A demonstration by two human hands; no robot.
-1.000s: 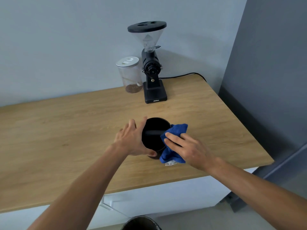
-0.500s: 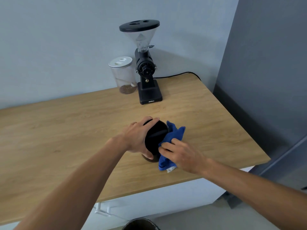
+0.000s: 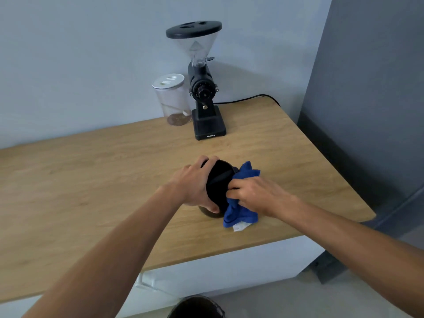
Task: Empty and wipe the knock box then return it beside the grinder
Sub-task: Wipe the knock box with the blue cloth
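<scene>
The black round knock box [image 3: 219, 183] rests tilted on the wooden counter [image 3: 91, 180], its opening turned toward the right. My left hand [image 3: 195, 183] grips its left wall and rim. My right hand [image 3: 254, 193] holds a blue cloth [image 3: 241, 212] and presses it into the box's opening at the right rim. The cloth hangs down onto the counter, with a white label at its lower edge. The black coffee grinder [image 3: 204, 97] with a clear hopper stands at the back of the counter, well beyond the box.
A clear jar [image 3: 172, 99] with a white lid and some grounds stands just left of the grinder. A black cable [image 3: 247, 99] runs from the grinder to the right. A dark bin [image 3: 196, 307] sits on the floor below the counter's front edge. A grey panel stands at the right.
The knock box has tipped from upright onto its side, opening to the right. My right hand has pushed the cloth further into it. My left hand has shifted over its top.
</scene>
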